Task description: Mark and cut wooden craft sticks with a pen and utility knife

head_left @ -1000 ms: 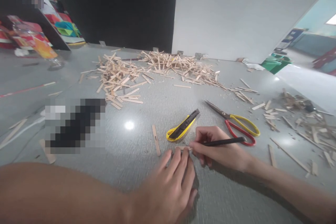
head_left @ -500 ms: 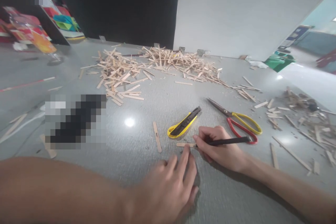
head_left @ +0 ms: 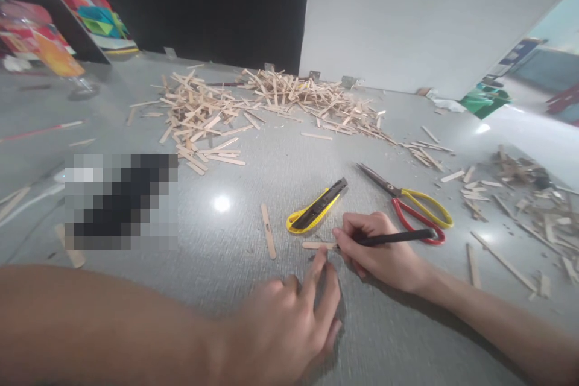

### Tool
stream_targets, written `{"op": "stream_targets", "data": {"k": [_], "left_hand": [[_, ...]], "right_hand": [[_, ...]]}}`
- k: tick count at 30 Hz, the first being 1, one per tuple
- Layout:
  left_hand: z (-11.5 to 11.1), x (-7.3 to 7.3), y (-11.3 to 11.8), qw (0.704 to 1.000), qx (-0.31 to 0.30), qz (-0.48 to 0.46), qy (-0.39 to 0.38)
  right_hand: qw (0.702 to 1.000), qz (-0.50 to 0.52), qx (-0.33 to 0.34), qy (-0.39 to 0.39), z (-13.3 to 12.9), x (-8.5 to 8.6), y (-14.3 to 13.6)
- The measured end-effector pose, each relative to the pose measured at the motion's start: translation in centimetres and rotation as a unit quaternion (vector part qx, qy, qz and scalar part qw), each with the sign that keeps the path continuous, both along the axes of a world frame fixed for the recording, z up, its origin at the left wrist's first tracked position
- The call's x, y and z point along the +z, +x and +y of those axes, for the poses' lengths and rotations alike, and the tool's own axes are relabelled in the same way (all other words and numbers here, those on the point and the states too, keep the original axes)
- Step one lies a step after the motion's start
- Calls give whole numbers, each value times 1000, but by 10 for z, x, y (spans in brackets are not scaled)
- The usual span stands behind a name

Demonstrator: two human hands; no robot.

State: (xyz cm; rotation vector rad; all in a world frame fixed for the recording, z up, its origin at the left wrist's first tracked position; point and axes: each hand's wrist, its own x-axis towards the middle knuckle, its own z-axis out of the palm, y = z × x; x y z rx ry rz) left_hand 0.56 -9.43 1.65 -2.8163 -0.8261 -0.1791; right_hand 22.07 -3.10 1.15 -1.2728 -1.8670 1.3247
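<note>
A black pen (head_left: 398, 237) is gripped in my right hand (head_left: 375, 250), its tip down near the right end of a small wooden craft stick (head_left: 312, 245) that lies flat on the table. My left hand (head_left: 294, 313) reaches in from below with fingers apart. One outstretched fingertip touches the stick's lower edge, while other fingers are partly curled. Just behind the stick is a yellow and black utility knife (head_left: 316, 205). To the left lies another craft stick (head_left: 268, 231) with a dark notch or mark in its middle. Beyond my right hand rest scissors (head_left: 398, 193) with red and yellow handles.
Large heaps of craft sticks (head_left: 199, 108) spread along the back, before a black and white panel (head_left: 384, 18). Cut scraps (head_left: 552, 223) litter the right side. A blurred-out dark object (head_left: 122, 205) lies at left. A bottle (head_left: 58, 54) stands at the far left.
The camera view has shifted slightly. My left hand's fingers have drawn in, with one finger now more distinctly extended to the stick. My right hand keeps the pen at nearly the same spot.
</note>
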Motion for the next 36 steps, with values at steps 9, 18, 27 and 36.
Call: {"op": "stream_targets", "data": {"k": [9, 18, 27, 36], "left_hand": [[0, 0, 0, 1000, -6, 2, -15], [1, 3, 1, 999, -5, 26, -34], [3, 2, 1, 999, -7, 27, -42], [1, 3, -1, 999, -1, 34, -37]], "right_hand": [[1000, 5, -4, -8, 1, -4, 2], [1000, 9, -4, 10, 1, -6, 2], [1000, 10, -9, 13, 0, -2, -2], [999, 14, 0, 30, 1, -3, -1]]}}
